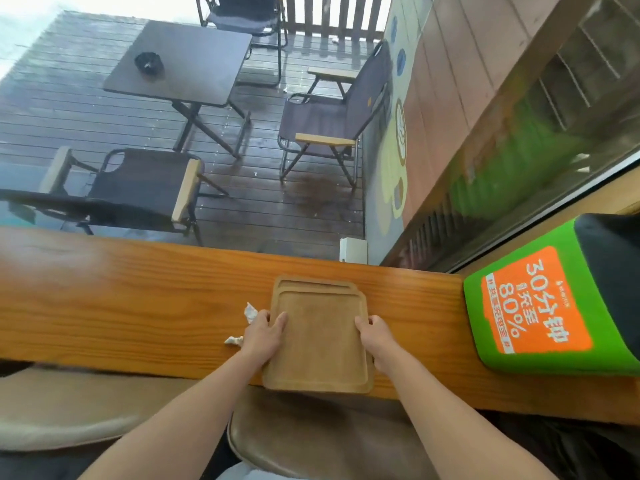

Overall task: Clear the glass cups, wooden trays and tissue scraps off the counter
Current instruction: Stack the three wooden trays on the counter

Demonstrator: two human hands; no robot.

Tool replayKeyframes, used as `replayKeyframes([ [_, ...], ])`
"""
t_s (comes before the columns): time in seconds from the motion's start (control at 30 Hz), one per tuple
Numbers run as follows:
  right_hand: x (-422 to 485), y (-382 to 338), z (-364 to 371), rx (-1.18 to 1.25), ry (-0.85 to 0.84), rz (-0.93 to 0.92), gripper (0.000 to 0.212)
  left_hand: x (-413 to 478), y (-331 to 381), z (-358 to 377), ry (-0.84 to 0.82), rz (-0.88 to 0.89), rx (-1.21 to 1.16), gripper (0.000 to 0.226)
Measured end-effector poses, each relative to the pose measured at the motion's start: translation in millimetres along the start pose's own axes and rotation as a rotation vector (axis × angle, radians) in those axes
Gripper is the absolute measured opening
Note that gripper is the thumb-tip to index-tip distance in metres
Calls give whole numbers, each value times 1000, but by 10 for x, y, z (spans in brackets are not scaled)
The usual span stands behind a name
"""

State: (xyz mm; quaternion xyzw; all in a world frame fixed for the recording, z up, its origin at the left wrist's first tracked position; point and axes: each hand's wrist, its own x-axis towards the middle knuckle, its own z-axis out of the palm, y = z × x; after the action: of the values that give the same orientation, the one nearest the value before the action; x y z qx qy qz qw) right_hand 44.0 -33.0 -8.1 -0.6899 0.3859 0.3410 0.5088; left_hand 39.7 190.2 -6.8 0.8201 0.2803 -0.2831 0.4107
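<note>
Two wooden trays (pixel 320 336) lie stacked on the wooden counter (pixel 138 306), the upper one shifted toward me so its near edge overhangs the counter's front. My left hand (pixel 265 336) grips the stack's left edge, thumb on top. My right hand (pixel 375 336) grips the right edge the same way. Two white tissue scraps lie just left of my left hand: one (pixel 250 312) by the trays' left side, another (pixel 234 340) nearer the front. No glass cup is in view.
A green and orange power-bank box (pixel 540 306) stands on the counter at the right. A brown stool seat (pixel 311 438) sits below the counter's edge. Beyond the glass is a wet deck with a dark table (pixel 180 60) and folding chairs.
</note>
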Motion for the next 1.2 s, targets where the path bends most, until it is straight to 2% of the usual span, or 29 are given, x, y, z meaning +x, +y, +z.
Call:
replayKeyframes([
  [0.4,314,-176,137,4,30,24,39,407,102,45,8,-58,2,42],
  [0.6,317,-209,183,-263,225,-91,53,361,171,104,162,-15,51,40],
  [0.8,259,-161,247,-305,287,-105,54,295,197,155,270,23,186,37],
  [0.97,246,-145,277,-280,298,-73,54,291,197,175,324,55,276,32],
  [1.1,251,-132,258,-276,269,-61,55,283,162,168,321,51,260,29],
  [1.2,239,-157,261,-286,254,-61,57,273,138,168,318,51,247,36],
])
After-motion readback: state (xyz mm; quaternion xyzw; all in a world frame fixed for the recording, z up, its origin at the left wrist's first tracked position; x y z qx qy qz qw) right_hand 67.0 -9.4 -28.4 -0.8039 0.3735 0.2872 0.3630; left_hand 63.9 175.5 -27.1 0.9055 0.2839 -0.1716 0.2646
